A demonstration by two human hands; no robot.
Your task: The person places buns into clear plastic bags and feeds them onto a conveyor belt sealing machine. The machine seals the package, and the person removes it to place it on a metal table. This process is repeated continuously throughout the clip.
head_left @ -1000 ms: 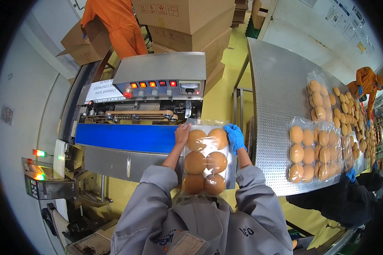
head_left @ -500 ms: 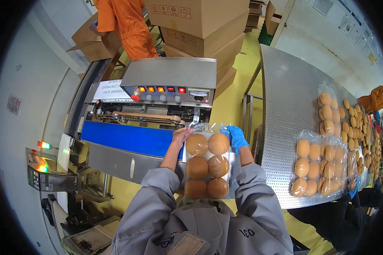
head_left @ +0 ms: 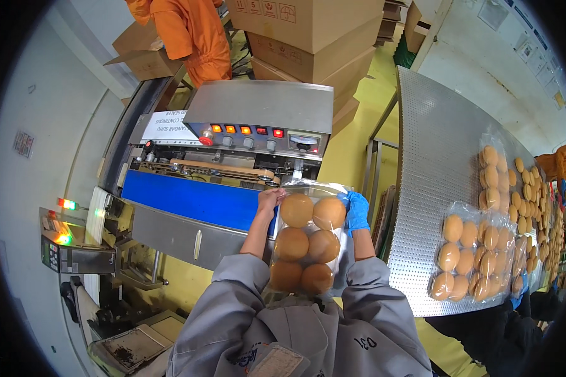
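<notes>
A clear plastic bag of several round brown buns (head_left: pixel 308 244) lies upright before me, its open-looking top edge pointing away. My bare left hand (head_left: pixel 270 200) pinches the bag's top left corner. On the top right corner my blue-gloved right hand (head_left: pixel 358 210) is closed. Just left of the bag is the blue conveyor belt (head_left: pixel 188 200) of a sealing machine (head_left: pixel 258 116), whose metal housing carries lit orange and red switches, knobs and a gauge. Whether the bag's top is sealed I cannot tell.
On the right, a perforated metal table (head_left: pixel 415 188) holds bagged buns (head_left: pixel 459 251) and many loose buns (head_left: pixel 528 191). Stacked cardboard boxes (head_left: pixel 308 31) rise behind the machine. A person in orange (head_left: pixel 192 41) stands at the back left. A small device with lights (head_left: pixel 75 242) is at left.
The view has shifted slightly, moving the machine and boxes rightward in the picture. Both hands still hold the bag's top corners; the bag is slightly more tilted.
</notes>
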